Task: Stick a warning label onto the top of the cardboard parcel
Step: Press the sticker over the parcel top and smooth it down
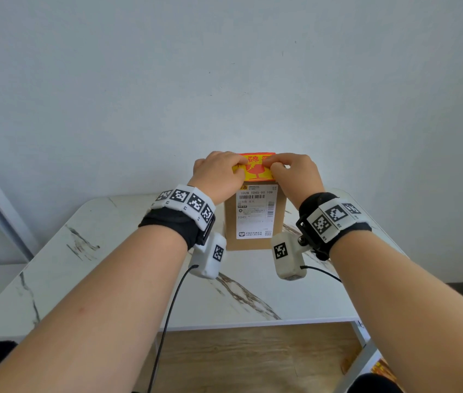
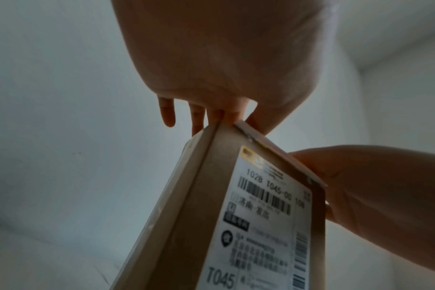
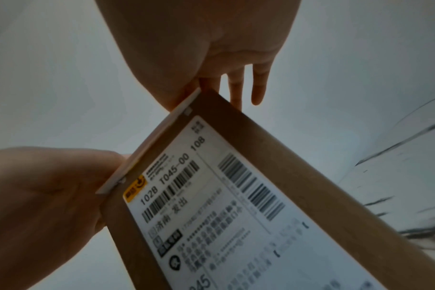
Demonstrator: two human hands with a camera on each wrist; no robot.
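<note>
The red-and-yellow paper warning label (image 1: 255, 169) lies on top of the upright brown cardboard parcel (image 1: 254, 219), at twelve o'clock on the marble counter (image 1: 128, 268). Left hand (image 1: 219, 173) and right hand (image 1: 295, 174) pinch its near edge — thin, floppy, probably creases easily, so hold the corners.

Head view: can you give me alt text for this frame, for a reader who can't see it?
Both hands, left hand and right hand, press a red and yellow warning label onto the top of an upright cardboard parcel. The parcel stands on a white marble-patterned table with its white shipping label facing the camera, against a plain wall.
</note>
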